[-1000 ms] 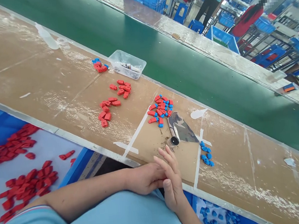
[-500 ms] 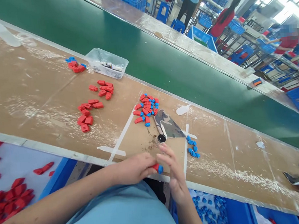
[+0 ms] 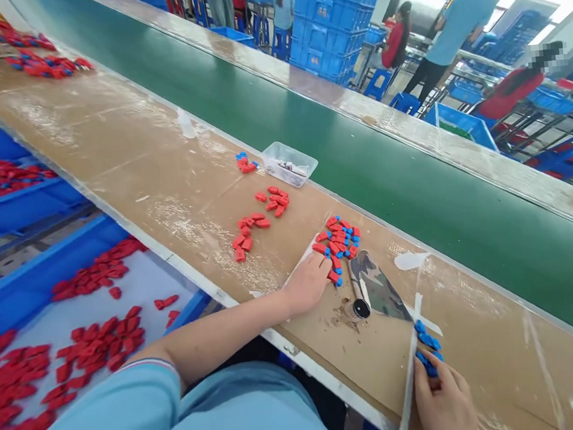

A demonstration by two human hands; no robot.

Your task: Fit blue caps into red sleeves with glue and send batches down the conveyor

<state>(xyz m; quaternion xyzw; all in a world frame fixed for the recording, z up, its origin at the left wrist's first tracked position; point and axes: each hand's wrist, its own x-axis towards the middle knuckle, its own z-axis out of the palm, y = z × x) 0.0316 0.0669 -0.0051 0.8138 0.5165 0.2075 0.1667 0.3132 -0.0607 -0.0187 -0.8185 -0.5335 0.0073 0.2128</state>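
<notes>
The left hand [image 3: 308,281], loosely curled, touches the heap of joined red-and-blue plastic pieces [image 3: 337,238] at its 7 o'clock edge, the right hand [image 3: 443,402] pinches at the small loose blue plastic caps [image 3: 427,348], and several plain red plastic pieces [image 3: 248,235] lie uncapped on the brown table [image 3: 163,185], so I judge much work is left.

Location: factory assembly hall; a long green conveyor belt [image 3: 310,146] runs between brown board-topped work benches [image 3: 126,169]; heaps of small red and blue plastic parts [image 3: 337,237] lie on the bench; blue plastic bins [image 3: 26,284] beside it hold loose red parts; stacked blue plastic crates [image 3: 337,20] and other workers [image 3: 455,19] fill the background.
</notes>
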